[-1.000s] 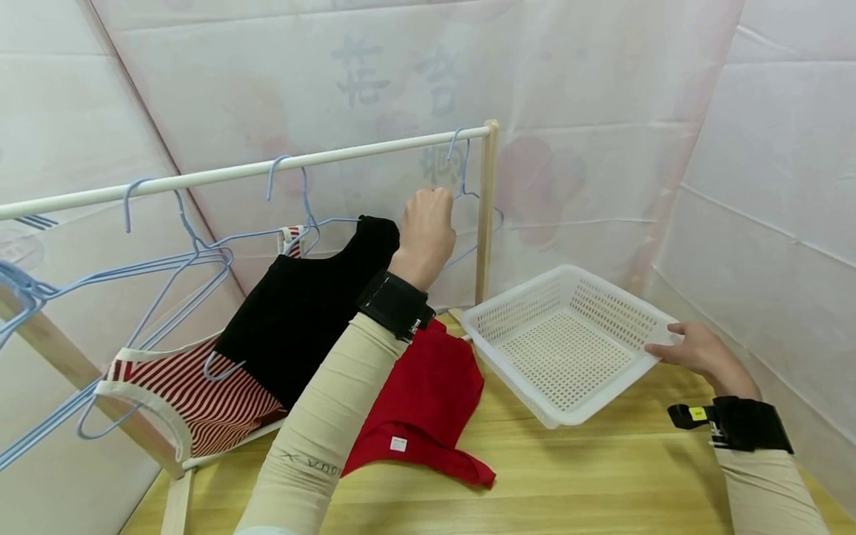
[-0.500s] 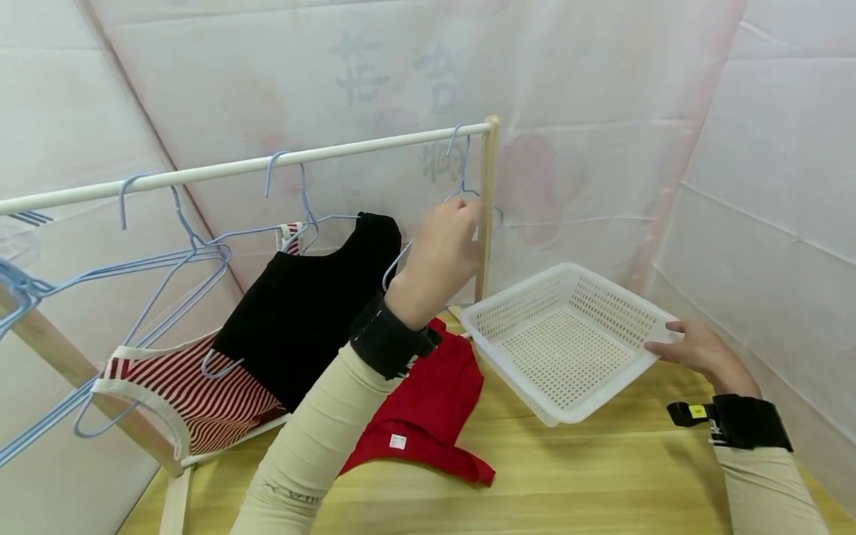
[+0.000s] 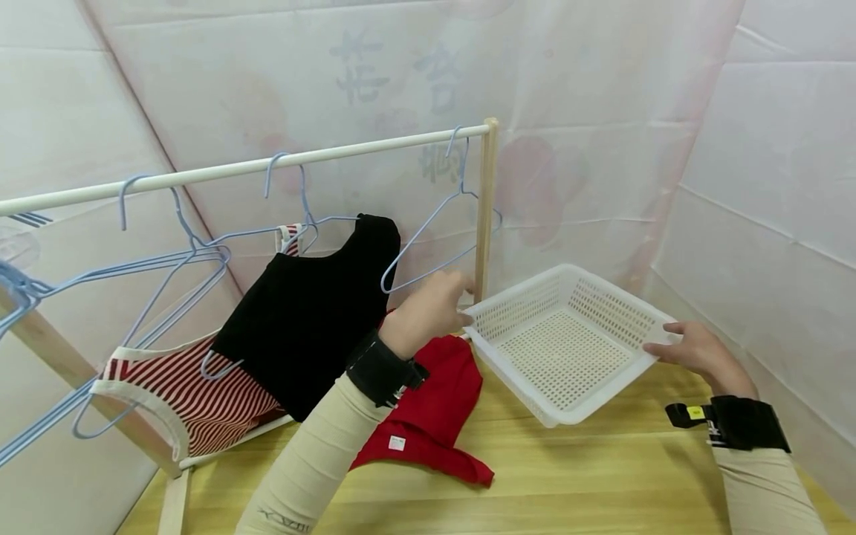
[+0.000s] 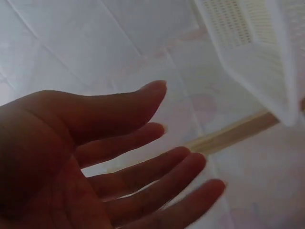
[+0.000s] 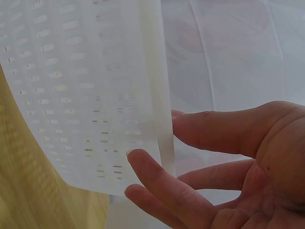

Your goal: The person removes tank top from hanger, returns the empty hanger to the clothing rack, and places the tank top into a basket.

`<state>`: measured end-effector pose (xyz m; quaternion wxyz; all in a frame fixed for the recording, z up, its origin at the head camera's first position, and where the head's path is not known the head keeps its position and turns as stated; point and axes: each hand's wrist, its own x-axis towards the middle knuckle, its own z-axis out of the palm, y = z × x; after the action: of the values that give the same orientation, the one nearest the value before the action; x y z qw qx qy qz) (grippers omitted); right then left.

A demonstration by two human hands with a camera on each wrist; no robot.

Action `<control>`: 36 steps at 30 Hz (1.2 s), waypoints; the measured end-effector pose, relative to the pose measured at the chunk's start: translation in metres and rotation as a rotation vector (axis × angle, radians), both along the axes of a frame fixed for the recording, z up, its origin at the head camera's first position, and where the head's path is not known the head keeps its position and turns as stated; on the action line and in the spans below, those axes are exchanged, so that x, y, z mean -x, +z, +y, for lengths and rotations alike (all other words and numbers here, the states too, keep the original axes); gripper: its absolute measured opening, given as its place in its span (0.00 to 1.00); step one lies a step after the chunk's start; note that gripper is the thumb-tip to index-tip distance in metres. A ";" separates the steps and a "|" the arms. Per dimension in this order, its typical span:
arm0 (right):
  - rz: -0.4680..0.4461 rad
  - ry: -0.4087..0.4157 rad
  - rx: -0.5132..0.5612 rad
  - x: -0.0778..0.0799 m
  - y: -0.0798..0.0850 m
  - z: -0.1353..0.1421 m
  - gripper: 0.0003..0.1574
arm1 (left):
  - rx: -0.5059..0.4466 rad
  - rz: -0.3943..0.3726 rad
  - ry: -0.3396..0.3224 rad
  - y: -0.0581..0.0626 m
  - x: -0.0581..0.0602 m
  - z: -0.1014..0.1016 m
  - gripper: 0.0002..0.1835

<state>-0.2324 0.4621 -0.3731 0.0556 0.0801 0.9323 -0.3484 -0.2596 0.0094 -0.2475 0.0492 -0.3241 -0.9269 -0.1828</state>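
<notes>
My right hand (image 3: 705,357) pinches the right rim of a white perforated plastic basket (image 3: 565,360). In the right wrist view the thumb lies at the rim and the fingers (image 5: 167,188) reach along the outer wall. Close to the basket's left corner is my left hand (image 3: 428,316), above a red garment (image 3: 435,416) on the table. Its fingers (image 4: 147,188) are spread and hold nothing in the left wrist view, with the basket apart from them. Just behind the left hand, a bare blue hanger (image 3: 435,215) hangs at the rail's right end.
A white rail (image 3: 221,172) on wooden posts (image 3: 487,215) crosses the left side. From it hang a black top (image 3: 307,312), a red-and-white striped garment (image 3: 207,394) and several blue hangers (image 3: 187,256). White sheets enclose the wooden table (image 3: 575,475) behind and at the sides.
My left hand has moved from beside the right-end hanger down and right toward the basket's left corner, uncovering the hanger. My right hand and the basket have stayed put.
</notes>
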 end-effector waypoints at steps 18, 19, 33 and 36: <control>-0.010 -0.013 -0.016 -0.002 -0.002 0.001 0.63 | 0.095 -0.119 0.199 -0.076 0.037 -0.018 0.35; -0.009 -0.011 -0.020 -0.002 -0.003 0.001 0.63 | 0.094 -0.127 0.205 -0.080 0.039 -0.019 0.36; 0.026 -0.006 -0.039 0.001 0.000 -0.002 0.60 | 0.207 -0.238 0.333 -0.119 0.059 -0.018 0.48; 0.030 -0.011 -0.040 0.001 0.001 -0.003 0.59 | 0.227 -0.247 0.328 -0.126 0.061 -0.016 0.49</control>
<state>-0.2335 0.4594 -0.3725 0.0381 0.0812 0.9393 -0.3310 -0.3203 -0.0066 -0.3730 -0.0725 -0.1479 -0.9807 -0.1051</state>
